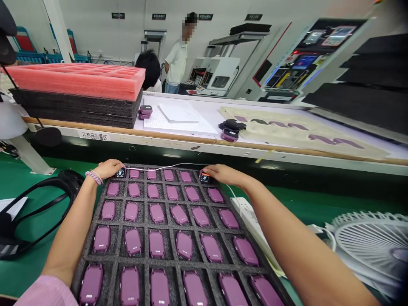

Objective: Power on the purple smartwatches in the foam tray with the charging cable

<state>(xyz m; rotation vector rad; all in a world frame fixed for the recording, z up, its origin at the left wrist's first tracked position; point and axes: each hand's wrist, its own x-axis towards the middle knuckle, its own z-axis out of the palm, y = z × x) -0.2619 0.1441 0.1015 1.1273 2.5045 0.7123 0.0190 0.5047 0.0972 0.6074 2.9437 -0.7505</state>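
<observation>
Watching remotely, I see a black foam tray [119, 231] holding rows of purple smartwatch cases [157, 243]. At the tray's far left corner, the person's left hand [110, 168] has fingers against a lit smartwatch [120, 173]; at its far right corner, the right hand [219, 174] touches a second lit smartwatch [205, 178]. A thin white cable [156, 169] runs along the tray's far edge between the hands. Right of the tray I see a white power strip [247, 209] and a white fan [376, 240].
</observation>
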